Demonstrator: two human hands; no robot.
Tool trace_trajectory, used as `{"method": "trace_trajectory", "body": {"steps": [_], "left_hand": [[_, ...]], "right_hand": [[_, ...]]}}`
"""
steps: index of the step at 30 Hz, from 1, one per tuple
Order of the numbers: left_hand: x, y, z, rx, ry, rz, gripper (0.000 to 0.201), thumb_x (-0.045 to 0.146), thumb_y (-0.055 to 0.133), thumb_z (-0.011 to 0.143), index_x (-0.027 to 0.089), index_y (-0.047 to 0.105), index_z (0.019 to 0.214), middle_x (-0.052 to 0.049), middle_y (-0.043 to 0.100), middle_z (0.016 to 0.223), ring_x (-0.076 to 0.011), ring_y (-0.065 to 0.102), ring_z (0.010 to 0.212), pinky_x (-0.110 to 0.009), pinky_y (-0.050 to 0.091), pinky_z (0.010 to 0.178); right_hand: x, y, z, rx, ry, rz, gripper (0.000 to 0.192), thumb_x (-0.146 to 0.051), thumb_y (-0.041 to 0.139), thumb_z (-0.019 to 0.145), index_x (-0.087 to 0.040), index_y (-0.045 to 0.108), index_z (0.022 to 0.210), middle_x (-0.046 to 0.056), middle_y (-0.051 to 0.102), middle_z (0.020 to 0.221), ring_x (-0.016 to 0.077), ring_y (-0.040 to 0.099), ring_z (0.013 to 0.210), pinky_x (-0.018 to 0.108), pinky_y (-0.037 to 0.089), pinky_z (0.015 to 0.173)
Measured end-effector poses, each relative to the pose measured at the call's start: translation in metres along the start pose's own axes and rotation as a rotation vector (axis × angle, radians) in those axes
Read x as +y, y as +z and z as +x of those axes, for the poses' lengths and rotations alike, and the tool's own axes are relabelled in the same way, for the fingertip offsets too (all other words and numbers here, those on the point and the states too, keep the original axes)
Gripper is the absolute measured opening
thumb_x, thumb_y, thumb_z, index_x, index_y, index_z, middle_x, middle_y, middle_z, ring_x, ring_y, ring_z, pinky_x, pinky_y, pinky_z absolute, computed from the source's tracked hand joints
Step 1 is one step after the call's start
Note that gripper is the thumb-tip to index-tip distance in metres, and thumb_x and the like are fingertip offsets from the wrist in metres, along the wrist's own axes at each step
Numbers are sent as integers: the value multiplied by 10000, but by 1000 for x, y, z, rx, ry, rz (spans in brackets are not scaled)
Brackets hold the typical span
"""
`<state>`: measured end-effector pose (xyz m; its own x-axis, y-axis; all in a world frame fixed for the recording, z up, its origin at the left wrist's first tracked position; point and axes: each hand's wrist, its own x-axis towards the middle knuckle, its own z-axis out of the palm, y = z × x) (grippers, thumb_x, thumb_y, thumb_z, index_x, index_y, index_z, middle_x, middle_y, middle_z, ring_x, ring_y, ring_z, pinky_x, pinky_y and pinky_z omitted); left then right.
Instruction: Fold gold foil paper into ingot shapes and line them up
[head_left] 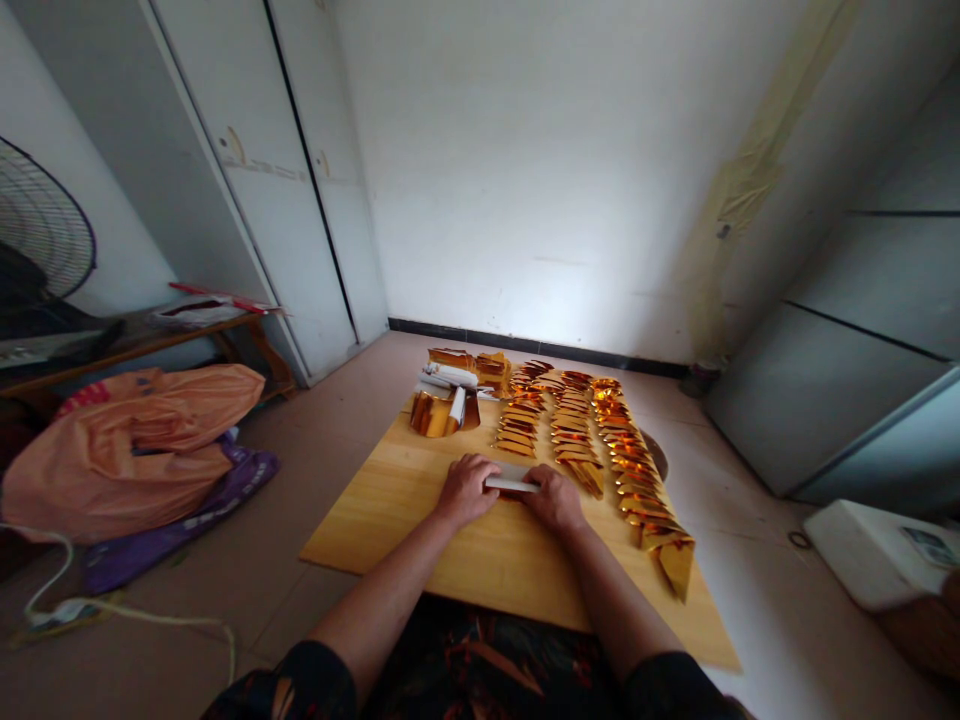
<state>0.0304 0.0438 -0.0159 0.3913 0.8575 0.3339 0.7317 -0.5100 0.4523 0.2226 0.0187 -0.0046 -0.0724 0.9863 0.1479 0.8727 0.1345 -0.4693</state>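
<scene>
Board (375, 525): wood grain shows to left edge
Grip: left hand (466, 490), right hand (555, 497) clamped on opposite ends of pale strip (513, 485)
Gold pieces (631, 465): row nears right edge

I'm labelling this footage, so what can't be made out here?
Head view:
Ends of the white strip: hidden by the left hand and right hand.
Fan: cut off by the left edge.
Label on the white box: too small, blurred.
Print on the purple bag: blurred.
</scene>
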Motion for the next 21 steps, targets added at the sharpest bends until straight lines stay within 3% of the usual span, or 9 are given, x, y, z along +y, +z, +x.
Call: {"method": "trace_trajectory", "body": {"steps": [4, 8, 21], "left_hand": [[-1, 1, 1, 17, -2, -23, 173, 149, 656, 690, 229, 679, 841, -25, 652, 927, -205, 553, 949, -337, 425, 842], [-2, 1, 0, 17, -2, -34, 95, 160, 652, 710, 226, 687, 769, -35, 653, 905, -208, 556, 941, -341, 425, 823], [-4, -18, -10, -109, 201, 48, 344, 57, 564, 678, 256, 704, 922, -43, 632, 976, -216, 535, 984, -360, 414, 869]], "right_hand": [[0, -1, -2, 12, -25, -3, 179, -394, 648, 775, -226, 686, 822, 15, 676, 886, 150, 608, 797, 221, 408, 682], [-1, -5, -6, -18, -87, -37, 104, -267, 614, 791, -218, 687, 846, 21, 667, 896, 151, 597, 849, 222, 406, 739], [-7, -20, -29, -97, -273, -247, 194, -139, 555, 763, -194, 638, 930, 58, 620, 977, 197, 509, 941, 284, 332, 791]]}}
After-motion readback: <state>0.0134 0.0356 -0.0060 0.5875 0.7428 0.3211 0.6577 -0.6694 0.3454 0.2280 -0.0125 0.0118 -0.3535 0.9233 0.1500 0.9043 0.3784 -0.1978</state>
